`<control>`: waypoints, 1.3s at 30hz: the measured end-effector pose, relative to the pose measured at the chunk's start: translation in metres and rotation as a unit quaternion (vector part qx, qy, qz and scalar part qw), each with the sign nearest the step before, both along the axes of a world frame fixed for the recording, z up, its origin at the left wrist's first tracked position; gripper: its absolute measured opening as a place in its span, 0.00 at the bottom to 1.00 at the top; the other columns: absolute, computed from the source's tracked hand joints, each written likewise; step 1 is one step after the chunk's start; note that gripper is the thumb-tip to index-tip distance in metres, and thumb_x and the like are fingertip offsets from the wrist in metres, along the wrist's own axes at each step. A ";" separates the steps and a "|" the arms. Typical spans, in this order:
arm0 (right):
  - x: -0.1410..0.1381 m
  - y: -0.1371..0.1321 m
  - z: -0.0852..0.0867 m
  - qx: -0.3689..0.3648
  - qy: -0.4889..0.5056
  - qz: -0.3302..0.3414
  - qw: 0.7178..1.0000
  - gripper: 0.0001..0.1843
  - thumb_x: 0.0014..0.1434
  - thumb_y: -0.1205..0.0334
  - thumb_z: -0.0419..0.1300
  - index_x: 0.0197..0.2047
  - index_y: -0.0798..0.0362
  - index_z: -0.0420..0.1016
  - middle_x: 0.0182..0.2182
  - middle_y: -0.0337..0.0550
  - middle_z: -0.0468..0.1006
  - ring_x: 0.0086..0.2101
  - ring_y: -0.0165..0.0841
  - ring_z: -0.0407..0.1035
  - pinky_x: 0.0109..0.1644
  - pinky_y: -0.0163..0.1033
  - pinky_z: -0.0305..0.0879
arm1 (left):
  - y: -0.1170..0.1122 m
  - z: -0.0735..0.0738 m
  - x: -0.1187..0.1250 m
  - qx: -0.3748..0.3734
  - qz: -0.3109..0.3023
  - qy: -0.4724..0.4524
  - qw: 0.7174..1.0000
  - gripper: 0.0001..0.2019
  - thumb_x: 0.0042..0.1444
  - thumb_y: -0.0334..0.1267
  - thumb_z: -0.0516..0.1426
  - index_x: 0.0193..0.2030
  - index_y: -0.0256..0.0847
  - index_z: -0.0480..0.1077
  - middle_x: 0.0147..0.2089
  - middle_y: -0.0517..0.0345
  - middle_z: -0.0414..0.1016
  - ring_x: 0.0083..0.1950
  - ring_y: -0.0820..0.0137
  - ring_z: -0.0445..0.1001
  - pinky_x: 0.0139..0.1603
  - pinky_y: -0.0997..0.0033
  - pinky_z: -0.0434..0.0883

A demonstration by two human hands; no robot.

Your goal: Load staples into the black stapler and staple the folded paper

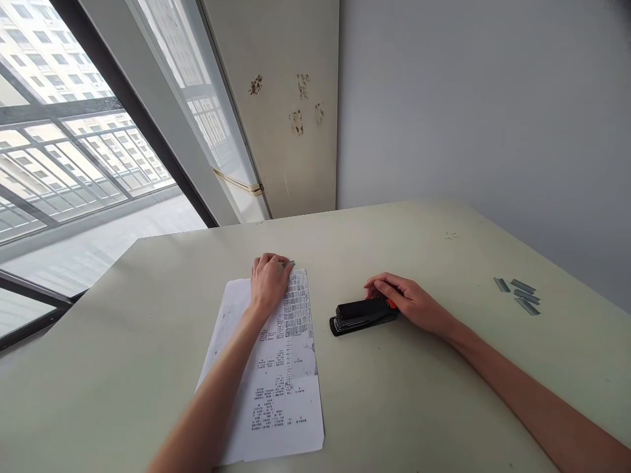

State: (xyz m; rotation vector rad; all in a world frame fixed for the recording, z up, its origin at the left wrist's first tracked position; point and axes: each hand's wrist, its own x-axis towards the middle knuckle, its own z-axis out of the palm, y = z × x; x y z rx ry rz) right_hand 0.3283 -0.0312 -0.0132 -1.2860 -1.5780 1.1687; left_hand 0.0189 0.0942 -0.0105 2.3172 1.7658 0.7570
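A printed sheet of paper [286, 381] lies on the pale green table [419, 394] in front of me. My left hand [267, 281] rests on the sheet's top end, its fingers curled and pinched on the top edge near a small metal bit. A black stapler [361, 315] with an orange rear part lies to the right of the sheet. My right hand [404, 299] lies over the stapler's rear end, with its fingers bent around it.
Several loose strips of staples [520, 294] lie at the table's right side. A grey wall stands behind the table, a stained panel [290, 98] at the back, and a large window [73, 144] at the left.
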 end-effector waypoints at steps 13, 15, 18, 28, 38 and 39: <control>0.001 -0.001 0.002 -0.002 -0.012 -0.009 1.000 0.26 0.70 0.35 0.52 0.48 0.47 0.79 0.42 0.46 0.83 0.44 0.42 0.75 0.49 0.45 0.70 | -0.086 0.029 0.003 -0.100 -0.097 -0.160 0.977 0.14 0.74 0.48 0.49 0.51 0.45 0.72 0.39 0.59 0.79 0.39 0.66 0.77 0.42 0.67 0.72; 0.001 -0.002 0.003 -0.005 -0.007 -0.010 1.000 0.25 0.70 0.36 0.52 0.48 0.47 0.79 0.42 0.46 0.83 0.44 0.41 0.75 0.50 0.45 0.70 | -0.101 0.028 0.002 -0.154 -0.095 -0.211 0.961 0.15 0.73 0.49 0.50 0.53 0.46 0.73 0.39 0.59 0.78 0.38 0.68 0.76 0.41 0.69 0.72; 0.000 -0.003 0.003 -0.004 -0.002 -0.009 1.000 0.24 0.71 0.38 0.52 0.48 0.47 0.78 0.43 0.46 0.82 0.44 0.41 0.75 0.50 0.44 0.70 | -0.111 0.025 -0.001 -0.215 -0.088 -0.261 0.937 0.17 0.70 0.53 0.54 0.56 0.47 0.75 0.37 0.59 0.77 0.38 0.68 0.74 0.40 0.70 0.72; -0.002 0.000 -0.004 -0.001 -0.013 -0.004 1.000 0.23 0.73 0.40 0.49 0.48 0.47 0.76 0.41 0.45 0.81 0.42 0.40 0.74 0.48 0.44 0.70 | -0.113 0.030 0.001 -0.276 -0.070 -0.302 0.910 0.21 0.65 0.57 0.58 0.55 0.47 0.79 0.39 0.56 0.82 0.40 0.66 0.77 0.42 0.68 0.74; -0.002 -0.002 -0.007 0.007 -0.054 -0.015 0.998 0.22 0.74 0.41 0.46 0.48 0.46 0.74 0.41 0.42 0.81 0.38 0.38 0.70 0.43 0.43 0.66 | -0.112 0.028 -0.001 -0.219 -0.058 -0.254 0.940 0.19 0.67 0.55 0.56 0.54 0.49 0.79 0.41 0.57 0.83 0.44 0.62 0.80 0.39 0.67 0.74; -0.002 -0.002 -0.007 0.010 -0.058 -0.017 0.998 0.22 0.74 0.41 0.46 0.48 0.45 0.74 0.41 0.42 0.81 0.37 0.38 0.70 0.43 0.43 0.65 | -0.111 0.027 -0.002 -0.213 -0.059 -0.248 0.943 0.18 0.67 0.55 0.56 0.54 0.49 0.79 0.40 0.57 0.83 0.43 0.63 0.80 0.38 0.67 0.74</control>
